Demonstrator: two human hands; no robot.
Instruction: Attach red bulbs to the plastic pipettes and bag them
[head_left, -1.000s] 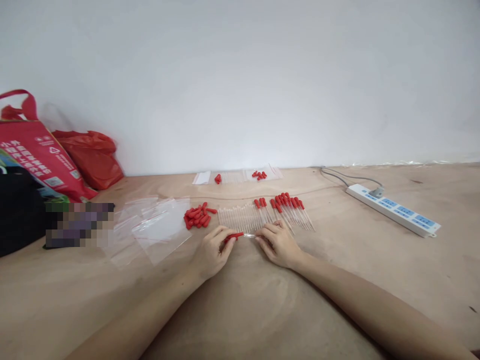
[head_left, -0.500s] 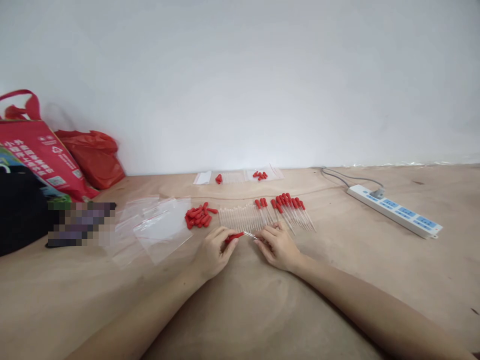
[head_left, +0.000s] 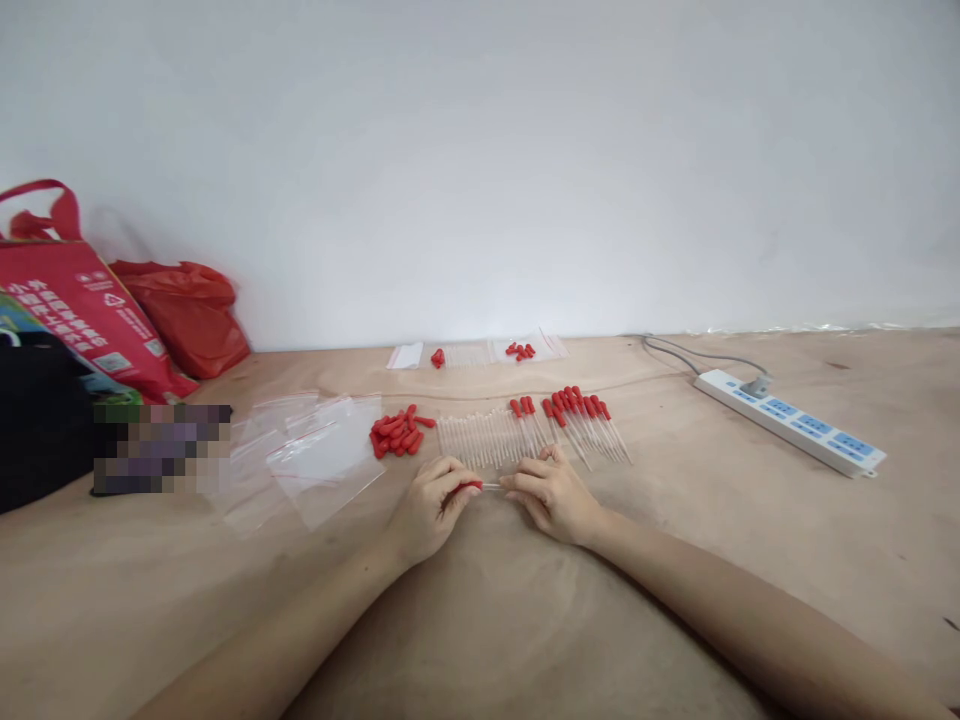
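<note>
From the held pieces, a pile of red bulbs [head_left: 397, 432] lies at ten o'clock on the desk [head_left: 480, 620]; at nine, the left hand [head_left: 435, 500] pinches a red bulb [head_left: 473, 486] against a slim clear tube [head_left: 491, 487], gripped at three by the right hand [head_left: 551, 495]. How far the tube is seated cannot be told; a hard or crooked push could snap it, and a brushing knuckle could scatter the row of tubes [head_left: 472, 440] at twelve.
</note>
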